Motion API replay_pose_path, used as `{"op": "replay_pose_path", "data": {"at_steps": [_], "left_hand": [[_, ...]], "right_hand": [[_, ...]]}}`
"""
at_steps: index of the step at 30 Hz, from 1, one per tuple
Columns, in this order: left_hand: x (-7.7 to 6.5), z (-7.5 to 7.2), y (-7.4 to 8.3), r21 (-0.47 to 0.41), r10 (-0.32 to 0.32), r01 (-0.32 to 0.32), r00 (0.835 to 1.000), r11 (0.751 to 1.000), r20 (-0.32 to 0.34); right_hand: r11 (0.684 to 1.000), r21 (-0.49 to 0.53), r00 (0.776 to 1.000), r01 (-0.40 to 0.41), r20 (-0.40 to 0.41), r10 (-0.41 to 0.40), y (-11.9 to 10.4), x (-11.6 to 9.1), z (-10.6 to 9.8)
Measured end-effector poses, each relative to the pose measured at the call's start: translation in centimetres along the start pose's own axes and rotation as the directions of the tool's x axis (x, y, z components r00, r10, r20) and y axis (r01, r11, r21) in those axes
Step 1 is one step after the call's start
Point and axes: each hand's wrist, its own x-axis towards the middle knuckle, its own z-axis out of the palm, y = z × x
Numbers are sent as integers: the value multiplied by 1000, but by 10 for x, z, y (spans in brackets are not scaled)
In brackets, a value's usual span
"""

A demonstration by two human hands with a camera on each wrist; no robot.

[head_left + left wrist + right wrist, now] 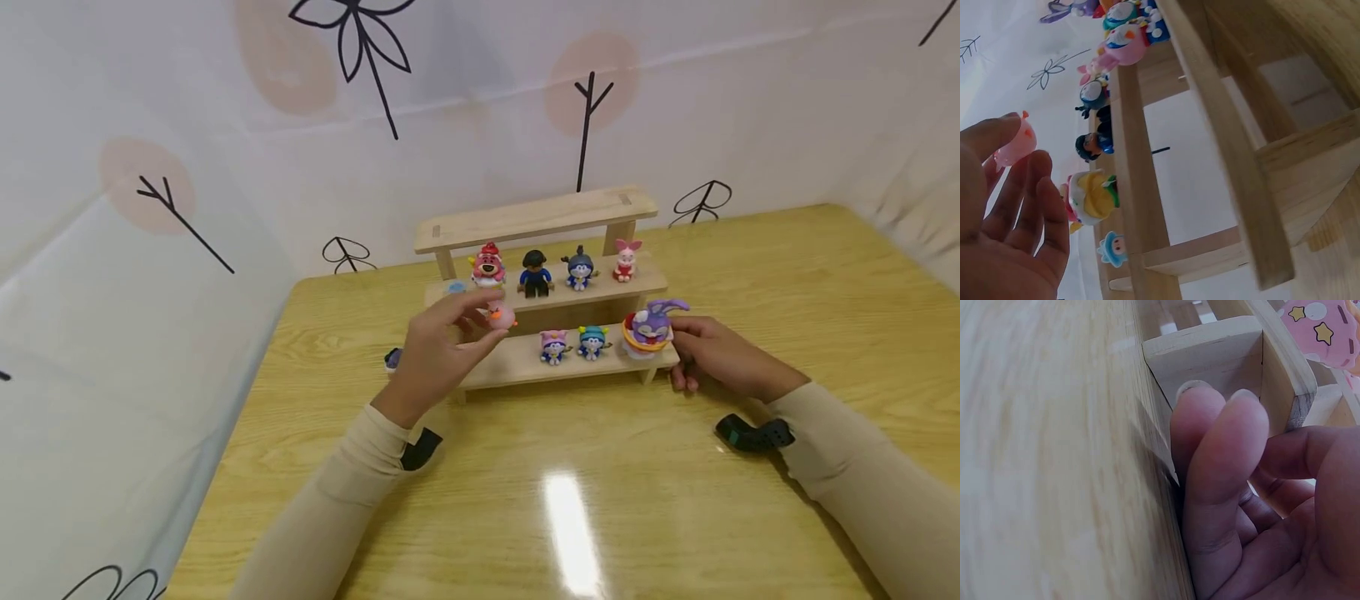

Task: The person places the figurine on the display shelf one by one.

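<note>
My left hand (438,346) pinches a small pink toy bird figure (501,317) with an orange beak between thumb and fingertips. It holds the figure up in front of the left half of a three-tier wooden display shelf (536,225). In the left wrist view the pink figure (1017,145) sits between thumb and index finger, the other fingers loosely bent. My right hand (723,358) grips the right end of the lowest board, fingers curled by its corner. Just beside it stands a purple rabbit figure (652,325) in a cup-like base.
On the lowest board are a pink-hooded figure (553,346) and a teal-hooded figure (592,342). The middle board carries a red-and-pink bear (488,267), a dark-haired figure (535,275), a grey-blue figure (580,269) and a piglet (626,261). A patterned cloth (480,125) hangs behind.
</note>
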Motion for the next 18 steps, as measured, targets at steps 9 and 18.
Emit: {"op": "replay_pose_path", "data": {"at_steps": [9,18], "left_hand": [[-8,15,-7,-8,-86,88,981,996,175],[-14,25,-11,87,-192,175,945,981,263]], "right_hand": [[1000,5,1000,-27,-10,27,-1,-2,2],[1000,2,1000,-15,-21,15,-1,-2,1]]}}
